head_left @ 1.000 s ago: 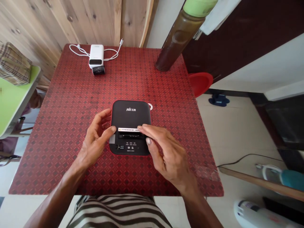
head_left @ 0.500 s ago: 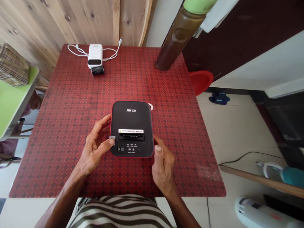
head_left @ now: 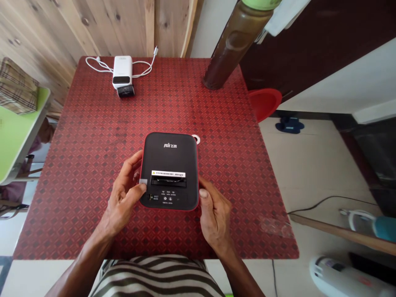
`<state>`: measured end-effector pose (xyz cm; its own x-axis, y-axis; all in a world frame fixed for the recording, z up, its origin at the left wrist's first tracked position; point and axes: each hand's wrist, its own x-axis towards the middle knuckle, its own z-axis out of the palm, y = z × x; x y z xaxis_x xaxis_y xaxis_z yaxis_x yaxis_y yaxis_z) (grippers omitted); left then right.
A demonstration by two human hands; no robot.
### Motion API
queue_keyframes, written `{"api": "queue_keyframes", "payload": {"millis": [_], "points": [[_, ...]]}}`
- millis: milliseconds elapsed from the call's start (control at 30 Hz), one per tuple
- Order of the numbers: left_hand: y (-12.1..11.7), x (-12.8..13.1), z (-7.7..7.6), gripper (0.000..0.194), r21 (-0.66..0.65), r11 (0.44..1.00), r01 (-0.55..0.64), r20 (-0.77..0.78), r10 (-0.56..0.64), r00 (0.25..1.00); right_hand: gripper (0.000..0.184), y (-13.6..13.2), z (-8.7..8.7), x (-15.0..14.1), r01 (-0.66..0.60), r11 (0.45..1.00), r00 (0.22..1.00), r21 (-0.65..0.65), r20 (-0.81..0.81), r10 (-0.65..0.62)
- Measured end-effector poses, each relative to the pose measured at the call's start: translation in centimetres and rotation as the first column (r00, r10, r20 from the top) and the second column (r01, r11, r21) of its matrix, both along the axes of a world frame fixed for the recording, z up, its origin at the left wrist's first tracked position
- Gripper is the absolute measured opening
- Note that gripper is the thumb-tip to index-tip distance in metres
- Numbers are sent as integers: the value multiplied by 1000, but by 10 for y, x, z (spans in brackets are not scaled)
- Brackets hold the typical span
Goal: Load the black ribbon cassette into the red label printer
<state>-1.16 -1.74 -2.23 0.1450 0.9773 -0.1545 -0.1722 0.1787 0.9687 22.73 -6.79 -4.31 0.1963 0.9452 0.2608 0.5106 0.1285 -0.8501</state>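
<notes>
A black receipt printer (head_left: 171, 159) with red sides is between my hands over the red table, its paper slot and small buttons facing up toward me. A white warning label (head_left: 168, 173) runs along the slot. My left hand (head_left: 123, 198) grips the left side, its thumb at a small pale tab (head_left: 143, 181) near the front corner and its fingers curled along the edge. Against the right side, my right hand (head_left: 215, 210) has its thumb at the edge and its fingers partly hidden under the printer. A white ring-shaped thing (head_left: 196, 139) shows just behind the printer's right edge.
On the red patterned table (head_left: 93, 136), a white power bank (head_left: 122, 70) with a white cable lies at the back left. A tall brown bottle (head_left: 229, 45) stands at the back right. A red stool (head_left: 265, 104) is beyond the right edge; a green table (head_left: 18, 132) is at left.
The printer has come slightly toward me and turned a little, its front edge now lower in view. Both hands keep their hold. The camera view has shifted slightly.
</notes>
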Motion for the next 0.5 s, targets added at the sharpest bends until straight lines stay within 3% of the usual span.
{"api": "queue_keyframes", "payload": {"millis": [500], "points": [[-1, 20, 18, 61, -151, 984, -91, 87, 105, 991, 42, 3, 1, -2, 25, 999, 999, -24, -30, -26]]}}
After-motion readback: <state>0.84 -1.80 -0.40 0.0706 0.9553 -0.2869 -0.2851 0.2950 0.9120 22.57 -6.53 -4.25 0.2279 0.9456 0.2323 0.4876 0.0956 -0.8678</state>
